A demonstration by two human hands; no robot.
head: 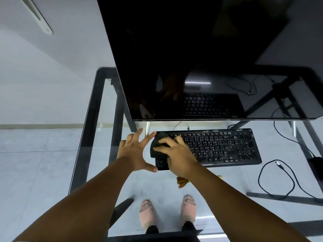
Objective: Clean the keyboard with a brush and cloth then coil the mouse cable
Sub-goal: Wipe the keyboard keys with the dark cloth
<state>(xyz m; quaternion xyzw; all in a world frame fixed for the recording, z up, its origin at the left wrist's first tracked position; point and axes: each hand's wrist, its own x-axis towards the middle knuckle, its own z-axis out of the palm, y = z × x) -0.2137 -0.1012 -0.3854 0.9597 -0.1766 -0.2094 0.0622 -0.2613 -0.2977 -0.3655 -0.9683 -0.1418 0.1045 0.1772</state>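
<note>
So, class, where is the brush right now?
In the head view, the brush lies on the glass desk near its front edge, under the right forearm, just before the keyboard.

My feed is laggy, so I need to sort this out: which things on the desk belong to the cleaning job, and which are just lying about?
Job:
- keyboard
- dark cloth, pressed on the keys by the right hand
- left hand, spread open at the keyboard's left end
- brush, bristles showing under the right forearm
- looped cable

Lying about:
- monitor
- thin cord behind it

Both your arms reach straight forward. Your left hand (135,151) is spread flat, fingers splayed. Your right hand (176,155) presses down, fingers curled.
</note>
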